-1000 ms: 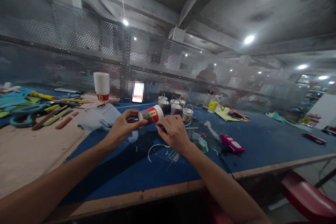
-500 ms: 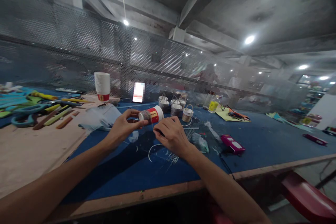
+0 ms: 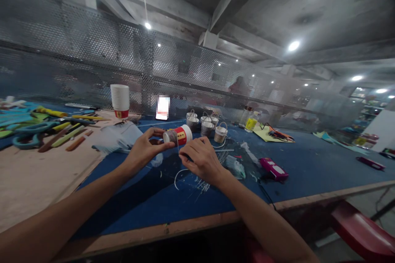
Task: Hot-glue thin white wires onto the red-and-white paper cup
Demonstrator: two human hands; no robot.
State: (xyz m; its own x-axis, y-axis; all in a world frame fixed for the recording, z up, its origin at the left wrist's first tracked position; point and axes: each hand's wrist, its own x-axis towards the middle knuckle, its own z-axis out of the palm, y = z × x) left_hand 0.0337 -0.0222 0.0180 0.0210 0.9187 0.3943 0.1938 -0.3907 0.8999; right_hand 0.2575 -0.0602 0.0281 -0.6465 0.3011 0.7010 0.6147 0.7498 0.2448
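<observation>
My left hand [image 3: 146,148] grips a red and white paper cup [image 3: 184,134], lying on its side in the air above the blue tabletop [image 3: 135,209]. Around the cup's base end runs a grey-brown wrapping [image 3: 172,136]. A thin strand [image 3: 178,147] hangs from the wrapped part toward my right hand [image 3: 202,158], whose fingers are closed in a pinch on it. Beyond my hands stand several small wrapped cups with looped handles, the nearest a handled cup [image 3: 220,132] at the right.
At the back left is a stack of paper cups [image 3: 120,98]; a lit phone [image 3: 162,109] leans behind. Scissors [image 3: 29,139] and several sticks lie at the left. To the right are a yellow-labelled bottle [image 3: 251,122], a magenta box [image 3: 273,169] and plastic scraps [image 3: 235,167].
My right hand has shifted slightly left, close to the cup, and the strand now hangs straighter. My left hand still holds the cup in almost the same place.
</observation>
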